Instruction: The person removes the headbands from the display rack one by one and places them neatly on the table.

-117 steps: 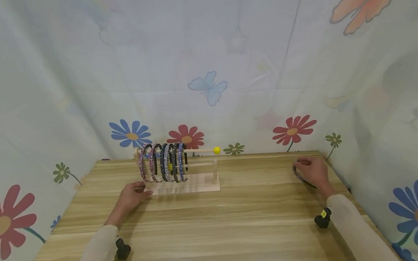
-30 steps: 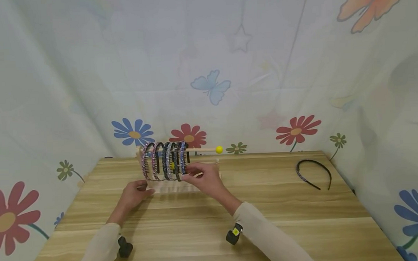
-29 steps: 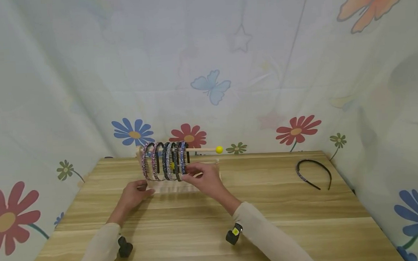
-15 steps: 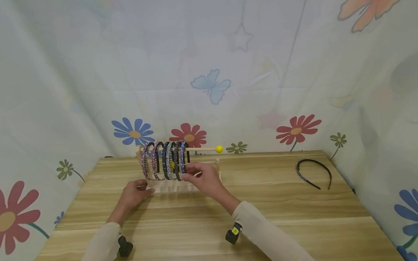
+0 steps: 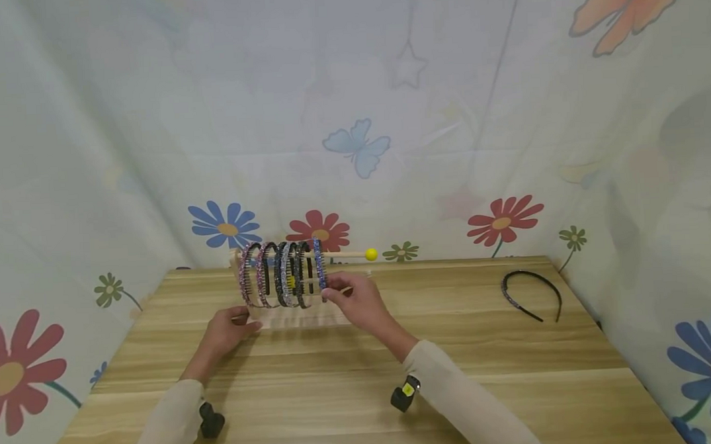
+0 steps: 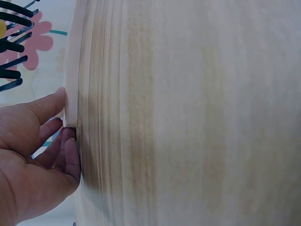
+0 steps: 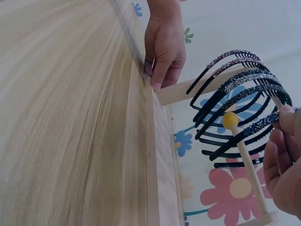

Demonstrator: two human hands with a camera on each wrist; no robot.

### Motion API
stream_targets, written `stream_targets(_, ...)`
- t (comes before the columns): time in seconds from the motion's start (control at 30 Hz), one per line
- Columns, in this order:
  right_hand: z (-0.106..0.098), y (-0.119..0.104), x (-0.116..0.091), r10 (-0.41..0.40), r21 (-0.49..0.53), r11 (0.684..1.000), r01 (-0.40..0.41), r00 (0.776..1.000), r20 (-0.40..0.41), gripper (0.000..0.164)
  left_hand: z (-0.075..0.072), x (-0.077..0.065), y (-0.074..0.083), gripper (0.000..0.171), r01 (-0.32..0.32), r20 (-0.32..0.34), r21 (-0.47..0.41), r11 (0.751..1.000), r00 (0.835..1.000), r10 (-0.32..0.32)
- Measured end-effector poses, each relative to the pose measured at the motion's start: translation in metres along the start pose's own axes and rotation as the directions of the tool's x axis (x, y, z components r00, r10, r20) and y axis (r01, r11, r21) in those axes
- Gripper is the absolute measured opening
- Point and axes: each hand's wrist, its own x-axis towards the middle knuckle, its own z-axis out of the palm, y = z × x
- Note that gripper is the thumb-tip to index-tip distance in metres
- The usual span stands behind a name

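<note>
A wooden headband stand (image 5: 303, 319) stands on the table, several glittery toothed headbands (image 5: 245, 280) hanging on its upper rod. With thumb and fingers my left hand (image 5: 222, 334) grips the left end of the stand's base (image 6: 72, 66). Toward the right side of the row, my right hand (image 5: 362, 304) pinches a blue glittery headband (image 5: 319, 260) low on its front side. This headband is slightly tilted, with a gap between it and the pink, black and silver ones. In the right wrist view, thumb and fingertips meet on the blue headband (image 7: 258, 125).
A yellow ball (image 5: 371, 254) caps the upper rod's right end. Another yellow ball (image 7: 230, 120) sits on the lower rod, inside the headbands. A dark glittery headband (image 5: 510, 299) lies alone on the table's right side. A flowered curtain (image 5: 425, 179) hangs behind.
The right hand put a dark headband down on the right side of the table, came to the stand, took hold of the blue headband and has moved it slightly rightward. The left hand stays put.
</note>
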Motion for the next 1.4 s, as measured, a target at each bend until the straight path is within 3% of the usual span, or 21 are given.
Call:
stream_targets(0.63,-0.026,-0.007,0.003,-0.063,0.017,0.998,0.065,0.996,-0.062,0.019,0.001,0.001,-0.003,0.056,-0.013,-0.002,-0.018,1.000,1.000,0.013)
stream_targets(1.17,-0.042,-0.027,0.000,-0.053,0.063,0.996,0.060,0.992,-0.112,0.022,0.002,0.001,-0.004,0.054,-0.019,-0.007,-0.019,1.000,1.000,0.019)
stream_targets(1.4,-0.057,-0.035,0.000,-0.115,0.028,0.992,0.120,0.984,-0.132,0.023,0.001,0.001,-0.003,0.055,-0.007,-0.001,-0.022,1.000,1.000,0.007)
